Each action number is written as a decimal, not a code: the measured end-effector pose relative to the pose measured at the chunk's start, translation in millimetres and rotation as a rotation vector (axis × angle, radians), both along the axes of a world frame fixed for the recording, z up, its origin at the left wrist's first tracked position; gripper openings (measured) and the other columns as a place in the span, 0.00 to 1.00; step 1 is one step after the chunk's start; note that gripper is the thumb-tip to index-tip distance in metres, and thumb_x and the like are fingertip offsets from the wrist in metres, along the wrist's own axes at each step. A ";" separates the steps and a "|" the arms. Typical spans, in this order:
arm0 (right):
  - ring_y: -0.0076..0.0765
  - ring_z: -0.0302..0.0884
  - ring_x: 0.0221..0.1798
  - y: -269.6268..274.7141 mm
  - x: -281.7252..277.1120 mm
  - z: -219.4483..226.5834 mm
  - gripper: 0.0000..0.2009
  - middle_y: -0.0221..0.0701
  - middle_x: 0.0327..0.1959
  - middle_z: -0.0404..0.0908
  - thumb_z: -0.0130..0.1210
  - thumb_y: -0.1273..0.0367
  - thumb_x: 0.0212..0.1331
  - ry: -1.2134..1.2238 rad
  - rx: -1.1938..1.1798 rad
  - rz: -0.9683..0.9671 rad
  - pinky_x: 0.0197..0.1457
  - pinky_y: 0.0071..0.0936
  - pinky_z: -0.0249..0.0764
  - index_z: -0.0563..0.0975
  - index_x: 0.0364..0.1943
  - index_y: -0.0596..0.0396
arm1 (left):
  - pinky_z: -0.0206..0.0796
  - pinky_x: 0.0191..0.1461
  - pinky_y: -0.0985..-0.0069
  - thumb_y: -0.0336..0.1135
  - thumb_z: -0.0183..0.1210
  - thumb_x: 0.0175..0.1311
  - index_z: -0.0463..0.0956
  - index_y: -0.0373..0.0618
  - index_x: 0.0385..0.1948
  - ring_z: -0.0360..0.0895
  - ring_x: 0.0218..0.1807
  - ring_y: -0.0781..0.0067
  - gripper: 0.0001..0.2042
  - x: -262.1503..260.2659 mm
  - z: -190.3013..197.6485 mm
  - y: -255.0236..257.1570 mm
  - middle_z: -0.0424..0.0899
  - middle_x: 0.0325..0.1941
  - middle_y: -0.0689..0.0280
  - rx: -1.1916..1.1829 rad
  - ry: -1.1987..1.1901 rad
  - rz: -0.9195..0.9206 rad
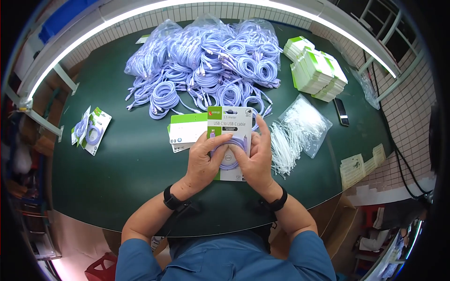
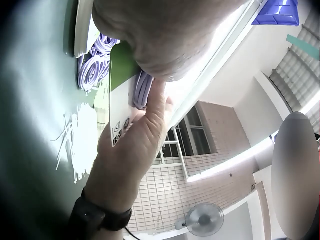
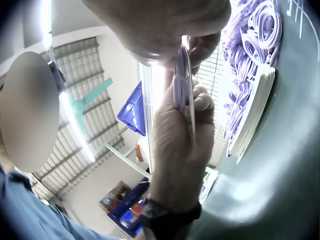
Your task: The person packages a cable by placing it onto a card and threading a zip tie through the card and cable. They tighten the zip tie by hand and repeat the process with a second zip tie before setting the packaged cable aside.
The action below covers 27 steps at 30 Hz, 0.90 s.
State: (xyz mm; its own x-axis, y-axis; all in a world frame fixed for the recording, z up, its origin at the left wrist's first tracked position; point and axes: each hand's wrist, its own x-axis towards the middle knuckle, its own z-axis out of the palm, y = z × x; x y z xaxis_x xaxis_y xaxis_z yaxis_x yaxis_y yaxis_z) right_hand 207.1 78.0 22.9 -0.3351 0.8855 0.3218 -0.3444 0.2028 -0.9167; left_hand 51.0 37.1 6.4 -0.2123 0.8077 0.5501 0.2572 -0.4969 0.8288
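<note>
Upright above the table, a printed white-and-green USB-C cable card (image 1: 229,124) faces me, with a coiled lilac cable (image 1: 229,166) lying flat on its front. My left hand (image 1: 202,159) grips the card's left side, its thumb and index finger on the coil. On the other side my right hand (image 1: 257,161) holds the card, thumb pressed on the coil and fingers curled behind. Edge-on in the right wrist view, the card (image 3: 191,100) looks thin, and the cable (image 3: 180,82) sits on one face. Some fingers behind it are hidden in the head view.
Beyond my hands lies a large heap of lilac cables (image 1: 201,65), partly bagged. Blank-looking cards (image 1: 187,129) lie just left of the held card. White zip ties (image 1: 288,145) spill from a bag at right, near card stacks (image 1: 316,70). Carded cables (image 1: 96,133) rest at far left.
</note>
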 end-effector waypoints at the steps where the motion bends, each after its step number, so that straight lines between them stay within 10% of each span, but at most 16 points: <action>1: 0.35 0.85 0.59 1.9 4.5 -6.6 0.27 0.45 0.62 0.83 0.64 0.77 0.71 -0.161 0.119 -0.103 0.60 0.33 0.83 0.68 0.71 0.65 | 0.79 0.56 0.67 0.20 0.66 0.69 0.87 0.45 0.57 0.88 0.50 0.58 0.17 0.7 -0.1 2.5 0.86 0.52 0.55 0.014 -0.005 0.003; 7: 0.52 0.89 0.55 17.6 5.1 -1.9 0.20 0.53 0.62 0.81 0.68 0.79 0.65 -0.598 0.779 -0.462 0.53 0.39 0.86 0.81 0.61 0.60 | 0.80 0.51 0.67 0.21 0.67 0.68 0.88 0.44 0.53 0.89 0.47 0.56 0.14 3.0 2.6 11.1 0.88 0.48 0.54 0.023 0.110 0.132; 27: 0.61 0.84 0.53 27.6 -2.0 -17.3 0.12 0.51 0.60 0.74 0.59 0.79 0.69 -0.642 0.780 -0.415 0.53 0.47 0.85 0.79 0.55 0.62 | 0.81 0.49 0.63 0.24 0.69 0.66 0.86 0.40 0.48 0.89 0.45 0.52 0.10 3.4 4.2 15.8 0.89 0.45 0.52 -0.085 0.201 0.184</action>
